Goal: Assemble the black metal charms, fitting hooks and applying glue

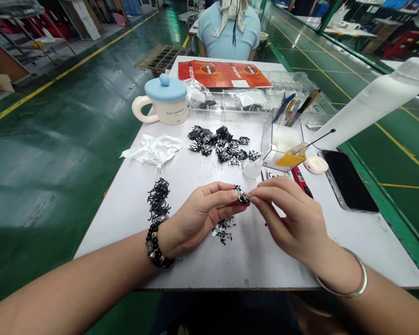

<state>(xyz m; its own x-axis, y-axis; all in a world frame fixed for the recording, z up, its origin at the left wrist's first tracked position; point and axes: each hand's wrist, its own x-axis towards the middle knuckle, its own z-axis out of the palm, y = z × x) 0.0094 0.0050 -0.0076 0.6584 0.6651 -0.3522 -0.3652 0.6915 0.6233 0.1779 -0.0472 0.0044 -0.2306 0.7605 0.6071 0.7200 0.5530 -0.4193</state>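
My left hand (pixel 204 209) pinches a small black-and-silver part (pixel 241 194) between thumb and fingers above the white table. From the other side, my right hand (pixel 289 218) has thumb and forefinger pressed together at the part's right end; whether a tiny piece sits between them is hidden. Below the left hand lies a little heap of small silver and black pieces (pixel 224 229). Left of it is a pile of black hooked pieces (pixel 158 197). Farther back lies a bigger pile of similar black-and-silver parts (pixel 221 143).
A lidded mug (pixel 176 111) and a crumpled white cloth (pixel 153 150) are at left. On the right are a clear box (pixel 282 156) with tools, a small white bottle (pixel 252 168), a phone (pixel 351 181) and a tall white bottle (pixel 373 102). A person (pixel 229 30) sits beyond.
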